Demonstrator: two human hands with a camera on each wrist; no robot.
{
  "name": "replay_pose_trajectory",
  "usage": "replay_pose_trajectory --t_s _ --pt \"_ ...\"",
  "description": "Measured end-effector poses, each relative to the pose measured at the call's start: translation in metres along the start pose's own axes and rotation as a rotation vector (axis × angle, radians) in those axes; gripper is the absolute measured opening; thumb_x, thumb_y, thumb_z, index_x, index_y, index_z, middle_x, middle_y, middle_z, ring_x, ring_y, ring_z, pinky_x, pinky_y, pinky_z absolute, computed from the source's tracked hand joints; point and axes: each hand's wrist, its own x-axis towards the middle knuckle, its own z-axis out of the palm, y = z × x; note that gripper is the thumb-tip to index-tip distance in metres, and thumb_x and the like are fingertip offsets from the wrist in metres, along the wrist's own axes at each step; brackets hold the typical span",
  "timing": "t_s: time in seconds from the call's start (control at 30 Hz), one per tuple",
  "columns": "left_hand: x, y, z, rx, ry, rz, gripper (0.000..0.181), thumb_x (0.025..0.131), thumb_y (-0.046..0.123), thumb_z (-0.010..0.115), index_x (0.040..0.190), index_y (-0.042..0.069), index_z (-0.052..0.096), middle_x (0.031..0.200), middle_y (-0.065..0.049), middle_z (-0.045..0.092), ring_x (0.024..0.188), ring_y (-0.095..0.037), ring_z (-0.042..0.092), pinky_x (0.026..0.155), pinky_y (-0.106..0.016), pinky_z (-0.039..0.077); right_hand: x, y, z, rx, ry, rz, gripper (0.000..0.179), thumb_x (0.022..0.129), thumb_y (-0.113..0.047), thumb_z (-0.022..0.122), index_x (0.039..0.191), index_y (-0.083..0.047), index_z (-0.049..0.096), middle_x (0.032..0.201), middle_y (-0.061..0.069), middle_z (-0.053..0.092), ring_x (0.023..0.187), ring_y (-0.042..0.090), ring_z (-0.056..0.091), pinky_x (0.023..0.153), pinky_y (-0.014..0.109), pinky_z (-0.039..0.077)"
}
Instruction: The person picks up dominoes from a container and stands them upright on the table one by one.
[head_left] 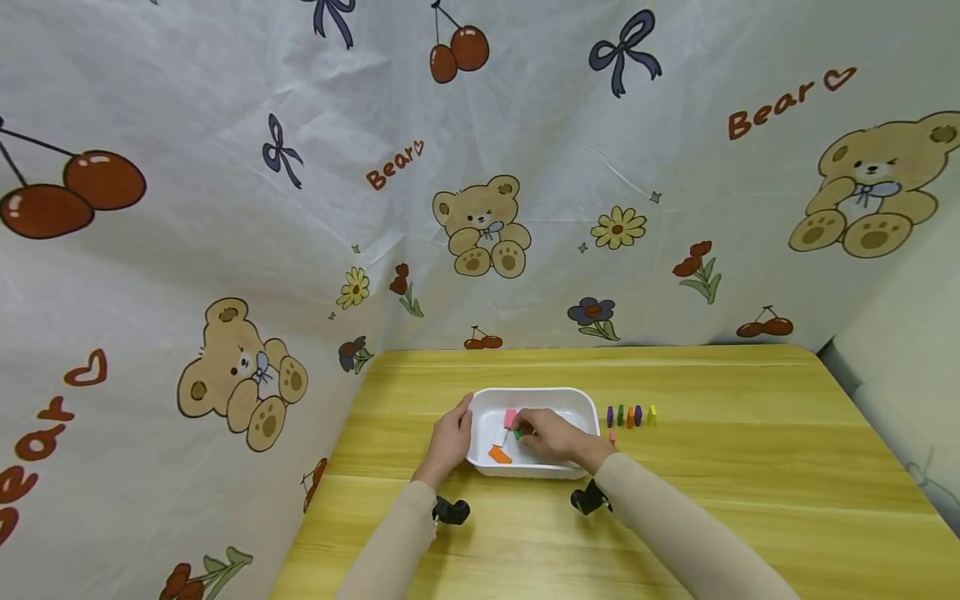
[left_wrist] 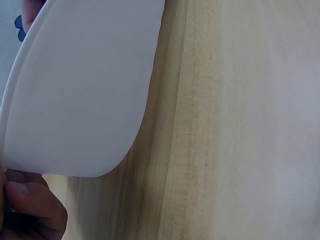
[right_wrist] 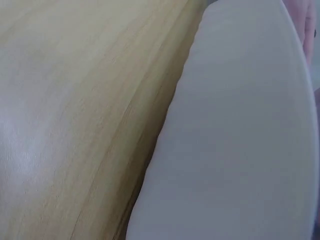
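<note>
A white plastic basin [head_left: 532, 471] stands on the table, and my left hand [head_left: 450, 443] grips its left end. In the left wrist view, curled fingers [left_wrist: 40, 205] show at the basin's corner. Inside the basin lie a pink block [head_left: 510, 417], a white block [head_left: 500, 437] and an orange block [head_left: 499, 455]. My right hand [head_left: 551, 436] reaches in over the right wall and pinches a small green block [head_left: 518, 434], mostly hidden by the fingers. The right wrist view shows mainly the basin's outer wall [right_wrist: 235, 120].
Right of the basin, several small blocks stand upright in a row, from a purple block [head_left: 610, 416] to a yellow block [head_left: 652, 415]. A pink block [head_left: 612, 438] is nearer, beside the basin. A bear-print cloth [head_left: 540, 317] hangs behind the wooden table [head_left: 750, 467].
</note>
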Motion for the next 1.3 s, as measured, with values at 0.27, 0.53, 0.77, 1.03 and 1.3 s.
replay_pose_trajectory --t_s 0.27,0.53,0.77,1.03,1.3 --pt "0.001 -0.001 0.0 0.004 -0.007 -0.009 0.044 0.111 0.02 0.046 0.155 0.014 0.049 0.151 -0.014 0.056 0.138 -0.032 0.055 0.11 -0.049 0.049 -0.005 -0.006 -0.005 0.036 -0.006 0.006 0.02 0.09 0.008 0.068 0.106 -0.004 0.066 0.097 0.002 0.067 0.094 0.015 0.062 0.087 0.034 0.056" --pt "0.001 0.001 -0.002 0.003 -0.018 -0.016 0.045 0.111 0.02 0.046 0.155 0.015 0.049 0.152 -0.014 0.055 0.14 -0.032 0.053 0.112 -0.049 0.047 -0.012 -0.015 -0.014 0.078 -0.006 -0.005 0.02 0.093 0.006 0.066 0.113 0.003 0.067 0.102 0.007 0.069 0.097 0.019 0.064 0.088 0.036 0.057" --pt "0.002 0.002 -0.003 -0.017 -0.03 -0.033 0.045 0.111 0.022 0.046 0.156 0.015 0.047 0.153 -0.013 0.054 0.141 -0.031 0.052 0.112 -0.049 0.047 -0.02 -0.015 -0.021 0.07 0.001 -0.018 0.018 0.094 0.004 0.067 0.112 0.001 0.068 0.102 0.005 0.069 0.097 0.017 0.064 0.089 0.037 0.057" --pt "0.001 0.001 -0.004 -0.014 -0.028 -0.022 0.045 0.111 0.021 0.046 0.156 0.016 0.048 0.153 -0.014 0.054 0.141 -0.032 0.052 0.113 -0.049 0.047 -0.033 -0.014 -0.034 0.077 0.043 -0.035 0.018 0.095 0.004 0.066 0.111 -0.002 0.068 0.105 0.009 0.07 0.1 0.021 0.065 0.092 0.044 0.059" --pt "0.0 0.001 -0.003 -0.022 -0.023 -0.011 0.045 0.111 0.022 0.046 0.156 0.015 0.048 0.153 -0.014 0.054 0.141 -0.034 0.052 0.112 -0.05 0.046 -0.048 -0.017 -0.047 0.116 0.08 -0.02 0.018 0.096 0.005 0.065 0.112 -0.003 0.067 0.108 0.014 0.069 0.102 0.026 0.066 0.095 0.047 0.058"
